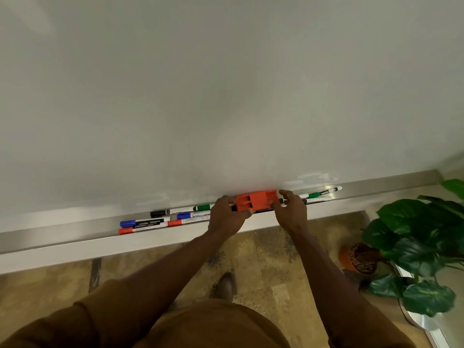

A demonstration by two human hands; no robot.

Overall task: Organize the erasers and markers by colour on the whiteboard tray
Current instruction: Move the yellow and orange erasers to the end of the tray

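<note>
Both hands met at the orange eraser [256,200], which sat on the whiteboard tray [75,238] against the foot of the board. We noted the left hand [227,217] curled around its left end, fingers closed on the block, and the right hand [291,209] with fingers partly spread, thumb touching the right end. We judged the step to be the picking up or sliding of the eraser towards the red group; sorting looked barely begun, since colours lay mixed. The next move would call for a firm two-sided grip and a lift clear of the markers half hidden beneath it.

The eraser was hard moulded plastic, blocky, with rectangular recesses. Left of it lay slim white-barrelled markers with coloured caps: a black marker [173,211], a blue marker [144,223], a red marker [143,229]. A green marker [320,193] lay to the right. The tray was brushed metal, long and shallow.
</note>
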